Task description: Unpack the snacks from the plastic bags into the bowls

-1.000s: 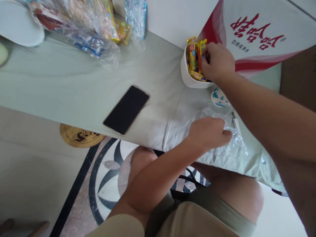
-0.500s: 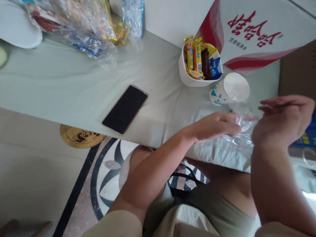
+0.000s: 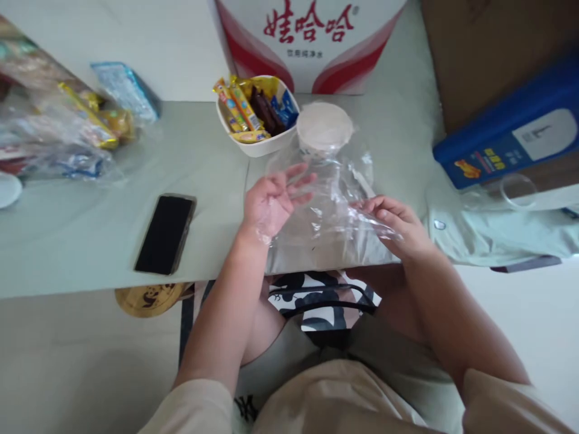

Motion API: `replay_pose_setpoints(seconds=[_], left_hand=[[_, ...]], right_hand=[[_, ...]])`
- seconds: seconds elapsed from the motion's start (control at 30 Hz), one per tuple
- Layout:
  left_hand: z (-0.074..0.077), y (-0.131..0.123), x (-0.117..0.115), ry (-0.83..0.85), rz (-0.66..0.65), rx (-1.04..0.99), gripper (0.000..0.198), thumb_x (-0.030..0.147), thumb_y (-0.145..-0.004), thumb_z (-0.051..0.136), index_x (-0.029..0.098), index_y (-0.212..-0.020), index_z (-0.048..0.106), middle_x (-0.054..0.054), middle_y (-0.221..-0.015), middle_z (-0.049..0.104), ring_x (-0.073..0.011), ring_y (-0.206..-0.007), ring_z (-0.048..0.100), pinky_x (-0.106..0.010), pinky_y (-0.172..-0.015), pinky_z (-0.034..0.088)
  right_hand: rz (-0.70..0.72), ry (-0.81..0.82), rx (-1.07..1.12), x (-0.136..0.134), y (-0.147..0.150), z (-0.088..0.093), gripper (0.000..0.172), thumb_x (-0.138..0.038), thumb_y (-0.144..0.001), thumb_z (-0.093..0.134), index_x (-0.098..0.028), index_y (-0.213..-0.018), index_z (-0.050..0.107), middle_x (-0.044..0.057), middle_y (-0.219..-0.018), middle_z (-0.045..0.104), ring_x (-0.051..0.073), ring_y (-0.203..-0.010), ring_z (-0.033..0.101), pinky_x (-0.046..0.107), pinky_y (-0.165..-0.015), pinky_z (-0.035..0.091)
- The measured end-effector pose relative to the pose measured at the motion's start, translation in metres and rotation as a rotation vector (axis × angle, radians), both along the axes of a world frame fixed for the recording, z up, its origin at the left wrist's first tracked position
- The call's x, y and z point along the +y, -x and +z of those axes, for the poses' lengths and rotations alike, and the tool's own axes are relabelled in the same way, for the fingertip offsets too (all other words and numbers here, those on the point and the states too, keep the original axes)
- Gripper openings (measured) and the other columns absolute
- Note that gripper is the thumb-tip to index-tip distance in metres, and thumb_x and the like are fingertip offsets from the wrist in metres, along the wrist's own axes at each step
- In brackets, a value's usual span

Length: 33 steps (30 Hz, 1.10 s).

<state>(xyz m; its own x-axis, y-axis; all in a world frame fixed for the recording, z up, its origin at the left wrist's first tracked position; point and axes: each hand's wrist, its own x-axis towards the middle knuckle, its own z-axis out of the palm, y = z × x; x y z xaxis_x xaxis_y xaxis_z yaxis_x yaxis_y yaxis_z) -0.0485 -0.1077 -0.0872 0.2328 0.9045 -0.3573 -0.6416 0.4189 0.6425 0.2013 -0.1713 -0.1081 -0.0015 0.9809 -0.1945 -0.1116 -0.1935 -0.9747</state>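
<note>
A crinkled clear plastic bag (image 3: 328, 202) spreads between my two hands over the table's front part. My right hand (image 3: 402, 226) pinches its right side between thumb and fingers. My left hand (image 3: 275, 202) has its fingers spread at the bag's left side. Some of the film lies against my left palm and wrist; I cannot tell whether the hand is inside it. Just behind the bag stands a white paper cup (image 3: 324, 128), partly covered by the film. Left of the cup, a white tub (image 3: 265, 146) holds several wrapped snacks in yellow, brown and blue.
A phone (image 3: 165, 234) lies on the cloth-covered table (image 3: 217, 181) to the left. Bagged snacks (image 3: 58, 135) are heaped at the far left. Behind the cup stands a white and red carton (image 3: 312, 45). A blue box (image 3: 511, 129) and a clear plastic cup (image 3: 518, 191) are at right.
My view has swung to the right. My hands, close together over the bunched bag before, are now apart with the film spread out. The left fingers have opened.
</note>
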Motion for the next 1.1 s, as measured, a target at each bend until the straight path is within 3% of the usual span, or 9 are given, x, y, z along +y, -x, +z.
replay_pose_setpoints(seconds=[0.07, 0.17, 0.3, 0.37, 0.57, 0.73, 0.8, 0.97, 1.1], left_hand=[[-0.003, -0.002, 0.003, 0.007, 0.022, 0.071, 0.019, 0.016, -0.074, 0.050, 0.019, -0.056, 0.043, -0.003, -0.102, 0.077, -0.0273, -0.116, 0.073, -0.043, -0.096, 0.062], [-0.008, -0.004, 0.007, -0.012, 0.002, 0.129, 0.022, 0.017, -0.072, 0.054, 0.019, -0.055, 0.040, -0.004, -0.090, 0.074, -0.0201, -0.085, 0.076, -0.028, -0.066, 0.062], [-0.011, -0.005, 0.011, -0.087, -0.119, 0.171, 0.024, 0.017, -0.054, 0.060, 0.017, -0.050, 0.036, -0.002, -0.074, 0.066, -0.0087, -0.047, 0.058, -0.015, -0.032, 0.027], [-0.010, -0.003, 0.013, -0.140, -0.164, 0.192, 0.024, 0.017, -0.050, 0.061, 0.016, -0.050, 0.037, -0.001, -0.068, 0.064, -0.0042, -0.036, 0.045, -0.015, -0.029, 0.017], [-0.004, 0.010, 0.015, -0.235, -0.120, 0.281, 0.038, 0.018, -0.050, 0.069, 0.017, -0.048, 0.031, 0.002, -0.062, 0.061, 0.0015, -0.031, 0.027, -0.018, -0.029, 0.013], [-0.005, 0.010, 0.017, -0.196, -0.061, 0.401, 0.052, 0.033, -0.065, 0.077, 0.019, -0.049, 0.029, 0.003, -0.053, 0.051, -0.0007, -0.032, 0.024, -0.020, -0.029, 0.013], [-0.008, 0.008, 0.018, -0.165, -0.025, 0.419, 0.055, 0.039, -0.077, 0.073, 0.019, -0.052, 0.029, 0.004, -0.054, 0.048, -0.0011, -0.033, 0.022, -0.021, -0.030, 0.015], [-0.016, 0.005, 0.020, -0.155, 0.027, 0.389, 0.056, 0.054, -0.092, 0.064, 0.020, -0.062, 0.031, 0.006, -0.058, 0.043, -0.0020, -0.037, 0.017, -0.023, -0.034, 0.018], [-0.021, 0.005, 0.019, -0.148, 0.072, 0.346, 0.054, 0.055, -0.091, 0.064, 0.021, -0.065, 0.032, 0.005, -0.064, 0.046, -0.0029, -0.040, 0.014, -0.025, -0.035, 0.013]], right_hand=[[0.043, -0.035, 0.024, -0.004, -0.012, -0.002, 0.045, -0.063, -0.066, 0.090, -0.026, -0.087, 0.074, 0.004, -0.106, 0.077, 0.022, -0.105, 0.071, 0.039, -0.101, 0.054], [0.121, 0.001, 0.075, -0.007, -0.022, -0.005, 0.057, -0.053, -0.065, 0.093, -0.029, -0.112, 0.071, 0.004, -0.112, 0.075, 0.020, -0.103, 0.070, 0.034, -0.088, 0.056], [0.099, 0.069, -0.033, 0.001, -0.016, -0.007, 0.034, -0.039, -0.074, 0.085, -0.022, -0.098, 0.068, -0.002, -0.080, 0.065, 0.013, -0.072, 0.058, 0.028, -0.069, 0.048], [0.059, 0.057, -0.073, 0.007, -0.012, -0.007, 0.024, -0.039, -0.076, 0.080, -0.021, -0.084, 0.065, -0.002, -0.076, 0.062, 0.013, -0.071, 0.056, 0.028, -0.071, 0.047], [-0.248, -0.039, -0.040, 0.022, -0.016, -0.005, 0.020, -0.041, -0.078, 0.071, -0.024, -0.080, 0.060, 0.001, -0.083, 0.068, 0.018, -0.087, 0.067, 0.034, -0.085, 0.053], [-0.436, -0.091, -0.095, 0.026, -0.027, -0.006, 0.031, -0.058, -0.088, 0.061, -0.029, -0.098, 0.056, -0.001, -0.070, 0.059, 0.017, -0.060, 0.059, 0.031, -0.058, 0.049], [-0.473, -0.111, -0.093, 0.025, -0.030, -0.006, 0.036, -0.062, -0.092, 0.056, -0.031, -0.111, 0.054, -0.001, -0.077, 0.062, 0.017, -0.061, 0.061, 0.032, -0.057, 0.050], [-0.369, -0.150, 0.013, 0.014, -0.019, -0.005, 0.057, -0.067, -0.089, 0.059, -0.034, -0.132, 0.046, 0.007, -0.119, 0.072, 0.024, -0.107, 0.074, 0.043, -0.090, 0.062], [-0.207, -0.147, -0.094, 0.005, 0.000, -0.012, 0.076, -0.060, -0.086, 0.070, -0.035, -0.149, 0.036, 0.007, -0.121, 0.073, 0.025, -0.116, 0.072, 0.051, -0.101, 0.059]])
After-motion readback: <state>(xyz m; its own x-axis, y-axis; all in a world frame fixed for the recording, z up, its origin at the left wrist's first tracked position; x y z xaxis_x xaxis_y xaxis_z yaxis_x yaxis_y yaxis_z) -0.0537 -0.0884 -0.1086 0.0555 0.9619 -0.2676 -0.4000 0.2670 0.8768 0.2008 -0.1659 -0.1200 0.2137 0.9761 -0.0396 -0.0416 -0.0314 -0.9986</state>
